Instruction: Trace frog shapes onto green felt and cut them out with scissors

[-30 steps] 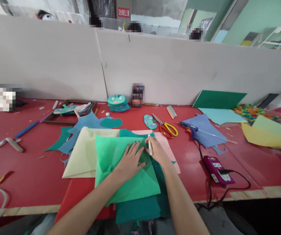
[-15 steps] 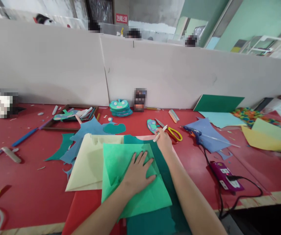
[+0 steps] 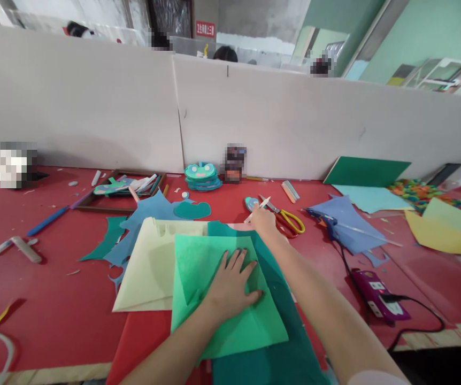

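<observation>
Green sheet [image 3: 192, 262]: mid-table, overlapping dark teal sheet [image 3: 262, 369] | left hand [image 3: 230, 286]: still spread flat on it, grasping nothing | right hand [image 3: 263, 220]: pinching white pen [image 3: 264, 202], moved off sheet's corner to small cutout [image 3: 250, 202], contact unclear | scissors [image 3: 293, 220]: just beside.

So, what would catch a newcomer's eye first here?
Probably the green sheet, front and centre, under the spread left fingers. Then the white pen in the right fingers, with red-and-yellow scissors lying just beside them. Farther back, the stacked cut-outs before the white partition stand out.
</observation>
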Motion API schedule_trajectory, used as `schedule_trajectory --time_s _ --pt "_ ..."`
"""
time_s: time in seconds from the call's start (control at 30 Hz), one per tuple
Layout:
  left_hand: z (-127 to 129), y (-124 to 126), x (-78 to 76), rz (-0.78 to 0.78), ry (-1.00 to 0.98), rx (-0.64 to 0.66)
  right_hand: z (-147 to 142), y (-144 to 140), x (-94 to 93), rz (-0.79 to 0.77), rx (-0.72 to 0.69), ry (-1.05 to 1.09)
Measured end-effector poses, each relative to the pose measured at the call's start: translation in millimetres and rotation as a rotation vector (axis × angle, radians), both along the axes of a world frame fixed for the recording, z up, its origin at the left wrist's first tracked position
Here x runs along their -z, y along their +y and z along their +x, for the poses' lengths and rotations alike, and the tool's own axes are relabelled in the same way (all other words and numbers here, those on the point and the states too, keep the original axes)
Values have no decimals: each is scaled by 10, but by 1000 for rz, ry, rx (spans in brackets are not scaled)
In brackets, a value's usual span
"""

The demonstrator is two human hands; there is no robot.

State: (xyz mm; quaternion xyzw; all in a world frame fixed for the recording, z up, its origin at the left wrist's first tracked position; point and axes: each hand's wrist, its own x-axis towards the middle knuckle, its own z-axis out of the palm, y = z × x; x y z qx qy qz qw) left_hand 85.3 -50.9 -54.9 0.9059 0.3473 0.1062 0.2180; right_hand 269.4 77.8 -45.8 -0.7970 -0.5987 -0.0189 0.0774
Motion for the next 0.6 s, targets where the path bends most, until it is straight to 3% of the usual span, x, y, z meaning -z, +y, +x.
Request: schedule_trajectory --time_s 0.17,0.37,0.47,0.6 --pt "-8 5 -14 1 5 3 123 -106 -29 56 -20 -19" --pt "-17 34 -36 -1 1 17 150 -466 -378 277 -43 18" --pt "-15 36 -33 8 0 26 4 -688 -448 590 -130 388" --pt "-9 20 -44 24 4 18 -161 -925 -284 668 -130 847"
